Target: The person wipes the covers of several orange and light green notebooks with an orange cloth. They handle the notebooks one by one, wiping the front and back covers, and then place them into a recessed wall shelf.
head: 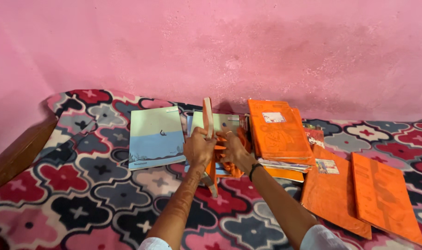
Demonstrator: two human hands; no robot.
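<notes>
Orange-covered thin book (209, 139) stands on edge on the patterned quilt (81, 185), pinched in my left hand (198, 149); my right hand (234, 150) grips orange books beside it, near the orange stack (278, 132) and blue-green notebook (155, 137).

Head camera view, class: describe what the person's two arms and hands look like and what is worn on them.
Both forearms are bare, with white sleeve edges showing near the bottom of the frame. The left arm bears a patterned, henna-like marking along the forearm. The right hand wears a ring on one finger, and a dark band circles the right wrist. The left hand shows no jewellery.
</notes>
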